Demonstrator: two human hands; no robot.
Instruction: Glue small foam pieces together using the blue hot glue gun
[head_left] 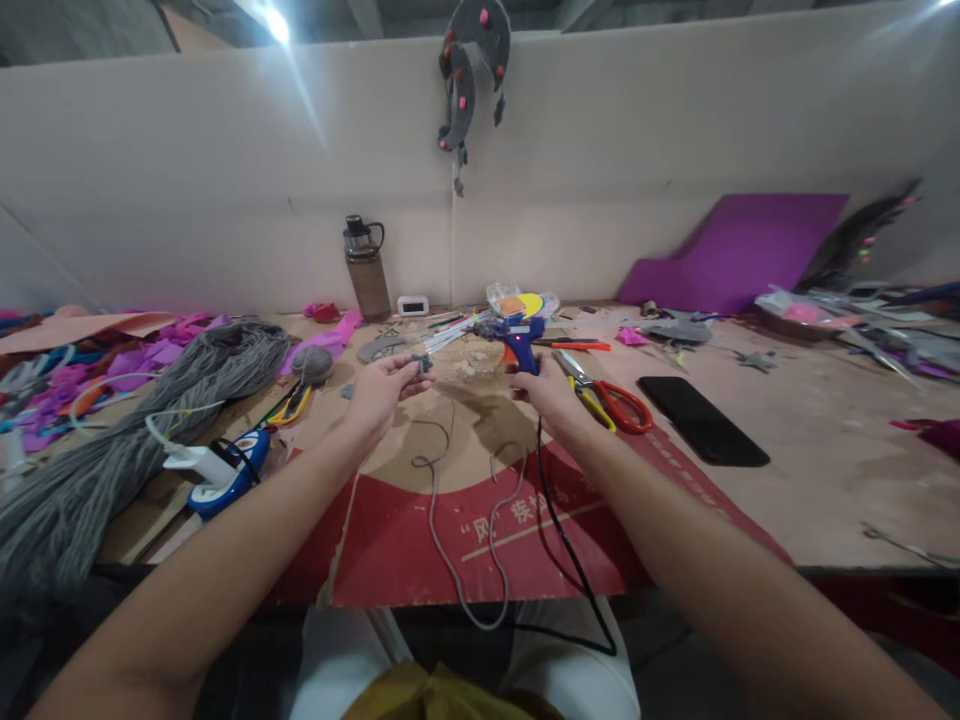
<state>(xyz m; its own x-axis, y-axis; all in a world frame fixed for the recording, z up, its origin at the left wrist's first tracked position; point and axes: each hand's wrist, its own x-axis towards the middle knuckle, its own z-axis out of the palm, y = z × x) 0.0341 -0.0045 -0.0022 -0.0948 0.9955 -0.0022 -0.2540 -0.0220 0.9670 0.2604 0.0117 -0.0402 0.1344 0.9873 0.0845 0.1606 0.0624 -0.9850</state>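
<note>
My left hand pinches a small grey piece, perhaps felt, between thumb and fingertips above the cardboard. In my right hand is a blue glue gun, gripped by its handle, with an orange trigger and a small red light. Its black cable hangs past the table's front edge. A thin grey cord loops over the cardboard sheet between my forearms and dips below the edge. Scissors with red and yellow handles lie just right of my right hand.
A black phone lies on the right. Grey yarn, a blue power strip and a yellow cutter are on the left. A bottle stands by the wall. Purple sheet leans at the back right.
</note>
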